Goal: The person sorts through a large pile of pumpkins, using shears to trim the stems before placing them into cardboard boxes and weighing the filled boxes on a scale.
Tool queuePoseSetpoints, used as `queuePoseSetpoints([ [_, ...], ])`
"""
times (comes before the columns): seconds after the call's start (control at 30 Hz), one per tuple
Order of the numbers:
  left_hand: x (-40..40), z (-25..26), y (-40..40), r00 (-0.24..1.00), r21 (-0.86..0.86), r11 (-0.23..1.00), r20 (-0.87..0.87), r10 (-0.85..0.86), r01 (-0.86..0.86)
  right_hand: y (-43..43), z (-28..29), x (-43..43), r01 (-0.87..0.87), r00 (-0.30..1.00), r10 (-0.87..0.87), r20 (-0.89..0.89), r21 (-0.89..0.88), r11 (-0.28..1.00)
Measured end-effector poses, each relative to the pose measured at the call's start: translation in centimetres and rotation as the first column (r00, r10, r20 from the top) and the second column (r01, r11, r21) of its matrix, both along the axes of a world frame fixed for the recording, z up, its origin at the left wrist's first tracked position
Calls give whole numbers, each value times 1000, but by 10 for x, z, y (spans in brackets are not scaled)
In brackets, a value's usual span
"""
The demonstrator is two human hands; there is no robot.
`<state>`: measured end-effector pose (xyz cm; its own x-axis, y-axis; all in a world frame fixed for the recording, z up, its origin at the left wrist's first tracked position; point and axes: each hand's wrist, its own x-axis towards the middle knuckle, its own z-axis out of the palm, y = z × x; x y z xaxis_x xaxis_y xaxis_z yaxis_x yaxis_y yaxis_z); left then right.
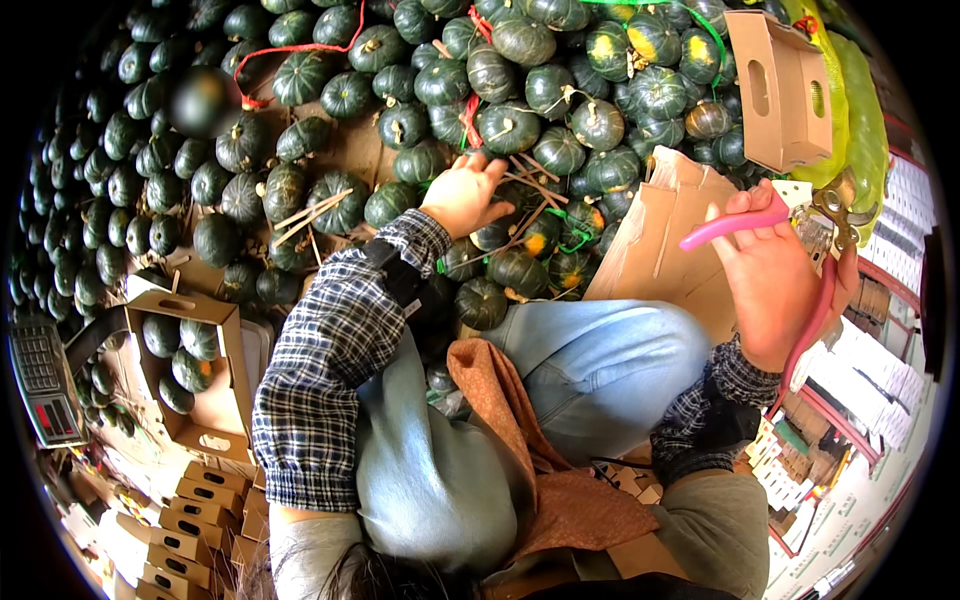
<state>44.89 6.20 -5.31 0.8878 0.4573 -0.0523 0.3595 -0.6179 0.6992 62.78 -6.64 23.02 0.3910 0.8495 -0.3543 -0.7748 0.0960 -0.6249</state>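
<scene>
My left hand point(466, 196) reaches palm down over a heap of dark green squashes point(510, 127), thumb and fingers apart. Its fingertips are beside or on a squash whose contact area is partly hidden. Just right of the fingers, thin wooden sticks point(536, 180) lie across the heap. My right hand point(780, 289), raised on the right, holds pruning shears point(844, 206) with pink handles. One handle lies across the fingers and the other runs down past the palm. The shears' metal blades point toward the upper right.
Flattened cardboard point(667, 232) leans by my right knee. An empty carton point(780, 94) stands upper right, near yellow mesh sacks point(851, 112). At left, an open carton point(232, 375) holds several squashes beside a digital scale point(46, 382). Stacked cartons point(184, 532) stand lower left.
</scene>
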Motion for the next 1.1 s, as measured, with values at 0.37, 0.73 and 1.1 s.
queuePoseSetpoints([
  [0.37, 70, -15, 25, 912, -24, 917, -127, 391, -397, 8, -35, 21, 40, 992, -41, -122, -9, 999],
  [0.73, 16, 5, 45, 903, -409, 892, 282, 326, -194, 22, -74, 27, 101, 500, 299, 813, -398, 912],
  [1.1, -92, 132, 80, 866, -357, 934, 471, 164, 17, 100, -56, -69, 29, -817, 277, 506, -444, 895],
])
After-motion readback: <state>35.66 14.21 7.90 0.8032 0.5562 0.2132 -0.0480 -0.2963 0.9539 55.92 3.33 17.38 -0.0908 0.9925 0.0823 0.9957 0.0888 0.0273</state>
